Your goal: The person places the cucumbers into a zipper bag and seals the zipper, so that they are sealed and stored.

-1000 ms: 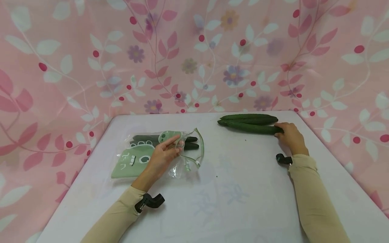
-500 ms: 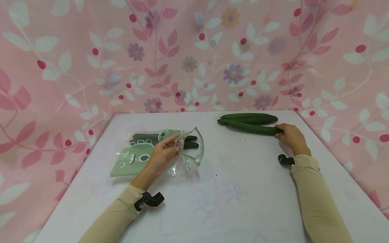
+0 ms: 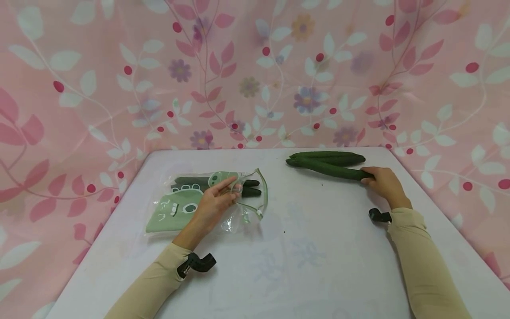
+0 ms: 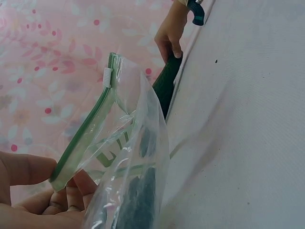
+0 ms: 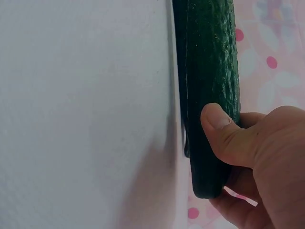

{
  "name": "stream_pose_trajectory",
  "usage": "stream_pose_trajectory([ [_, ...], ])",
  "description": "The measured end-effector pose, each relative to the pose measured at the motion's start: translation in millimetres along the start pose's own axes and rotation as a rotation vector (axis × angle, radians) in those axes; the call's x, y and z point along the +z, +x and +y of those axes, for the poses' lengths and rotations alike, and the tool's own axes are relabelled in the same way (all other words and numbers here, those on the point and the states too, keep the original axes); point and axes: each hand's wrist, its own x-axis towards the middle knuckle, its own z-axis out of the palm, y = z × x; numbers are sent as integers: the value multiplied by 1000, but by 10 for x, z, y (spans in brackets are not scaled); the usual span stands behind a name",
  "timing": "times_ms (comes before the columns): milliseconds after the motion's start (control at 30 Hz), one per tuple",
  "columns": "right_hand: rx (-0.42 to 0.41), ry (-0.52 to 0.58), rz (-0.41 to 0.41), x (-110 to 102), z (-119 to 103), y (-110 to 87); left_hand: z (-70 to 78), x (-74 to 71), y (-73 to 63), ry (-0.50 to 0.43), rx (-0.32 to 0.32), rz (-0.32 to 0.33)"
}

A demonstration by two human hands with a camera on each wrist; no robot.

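A clear zip bag (image 3: 171, 212) with a green monster print lies on the left of the table, with dark green cucumbers (image 3: 252, 191) inside. My left hand (image 3: 213, 204) pinches the green zip edge (image 4: 78, 138) between thumb and finger, and the bag's mouth gapes in the left wrist view. On the far right, my right hand (image 3: 385, 184) grips the near end of a cucumber (image 3: 328, 169), thumb (image 5: 219, 119) on top. That cucumber angles towards me. Behind it a second cucumber (image 3: 342, 157) lies on the table, their left ends close together.
A white table (image 3: 303, 266) with faint blue marks carries everything. Pink floral cloth (image 3: 255, 79) hangs behind and beside it. The white zip slider (image 4: 107, 77) sits at the far end of the bag's mouth.
My right hand has moved slightly right and towards me, swinging the held cucumber's end away from the one behind it. The left hand keeps its pinch on the bag, nearly still.
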Motion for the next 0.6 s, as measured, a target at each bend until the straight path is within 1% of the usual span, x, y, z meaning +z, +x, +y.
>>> stream_pose_trajectory([
  [133,-17,-1,6,-28,-70,-10,-5,-3,-4,6,-2,3],
  [400,-23,-30,-5,-98,-185,-29,-2,11,-2,17,9,-10],
  [600,-81,-10,23,-134,-272,-72,7,17,-7,21,13,-15],
])
